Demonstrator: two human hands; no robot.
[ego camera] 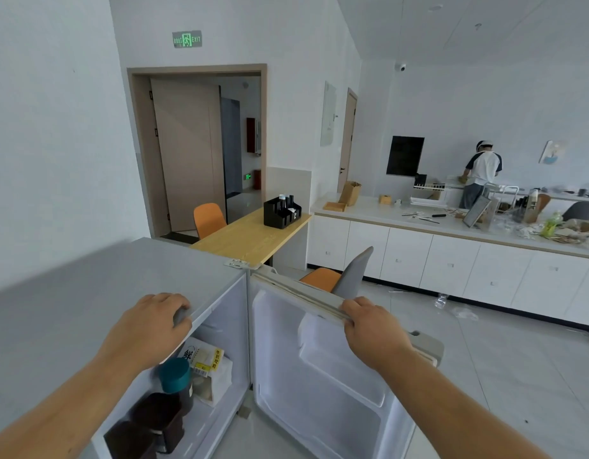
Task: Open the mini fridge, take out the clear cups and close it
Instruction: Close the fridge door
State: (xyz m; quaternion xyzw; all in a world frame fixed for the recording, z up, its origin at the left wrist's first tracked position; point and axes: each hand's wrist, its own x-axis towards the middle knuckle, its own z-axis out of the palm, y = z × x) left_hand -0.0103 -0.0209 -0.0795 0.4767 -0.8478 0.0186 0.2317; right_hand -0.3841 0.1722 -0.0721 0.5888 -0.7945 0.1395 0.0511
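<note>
The mini fridge (88, 293) stands open, so the first step looks done; taking out the cups and closing remain. Its door (319, 376) swings out to the right, and the right hand (374, 332) is wrapped over the door's top edge, gripping it. The left hand (147, 329) rests curled over the front edge of the fridge's grey top, fingers closed on that lip and carrying nothing else. No clear cups can be picked out: below the left hand the cabinet shows a teal-lidded jar (175, 376), dark containers (154, 422) lower down, and a printed carton (203, 359) just behind the jar. The cups, if inside, are hidden by the left forearm or sit deeper on a shelf. The door's inner bins below the right hand look bare.

Beyond both hands the room is a pale-walled pantry with a grey tiled floor. Far right of the right hand runs a long white counter (419, 223) cluttered with utensils, where another person (482, 173) stands turned away. Ahead, between the hands, is a wooden table (246, 240) carrying a black caddy (281, 213), with orange chairs (207, 220) near it and an open doorway (200, 144) behind.
</note>
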